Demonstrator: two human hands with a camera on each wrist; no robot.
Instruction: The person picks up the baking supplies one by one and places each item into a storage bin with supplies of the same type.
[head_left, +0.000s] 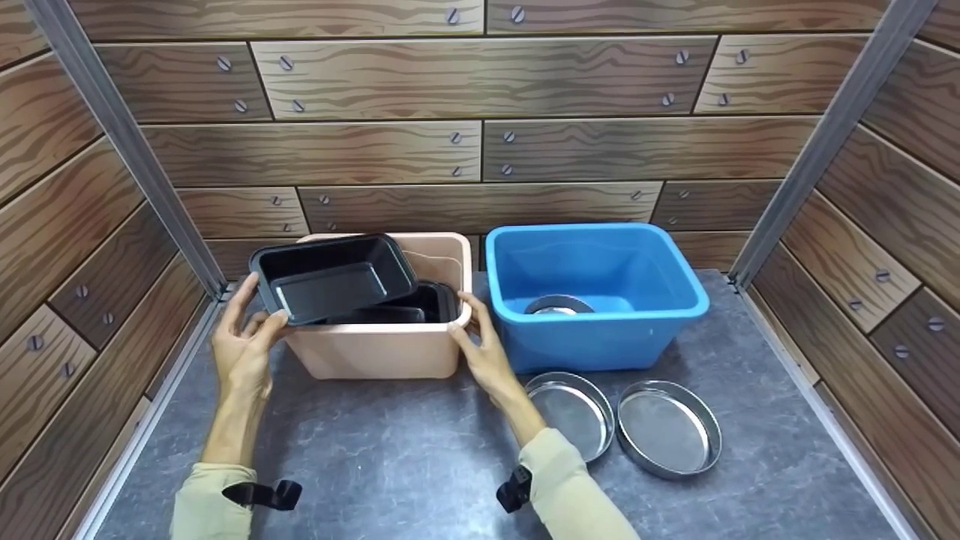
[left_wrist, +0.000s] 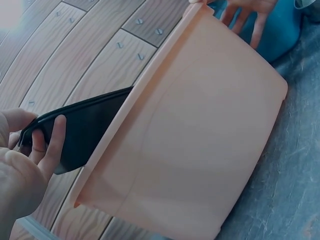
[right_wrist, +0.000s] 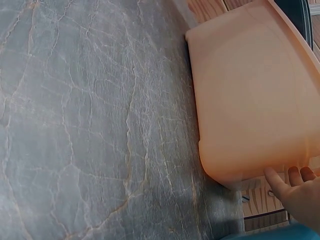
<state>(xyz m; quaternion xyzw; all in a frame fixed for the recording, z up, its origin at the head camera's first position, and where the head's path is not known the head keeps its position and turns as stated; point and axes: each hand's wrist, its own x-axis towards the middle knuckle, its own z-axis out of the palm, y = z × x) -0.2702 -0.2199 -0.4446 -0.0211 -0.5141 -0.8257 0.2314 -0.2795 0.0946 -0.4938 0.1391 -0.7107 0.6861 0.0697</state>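
so — black pan (head_left: pixel 330 291) between left fingers (left_wrist: pixel 57 137)

Toward the right we see a blue bin (head_left: pixel 585 343) holding a round tin (head_left: pixel 559 308). Nearer us, two shallow round pans (head_left: pixel 666 431) lie side by side on the grey tabletop (head_left: pixel 375 457). Wood-patterned walls (head_left: pixel 480 79) stand left, right and far, with metal posts (head_left: pixel 829 142) at the far corners.

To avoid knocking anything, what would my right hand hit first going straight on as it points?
Most likely the peach bin: your right hand is at its right end, near corner, though exact depth and contact there are hard to judge.
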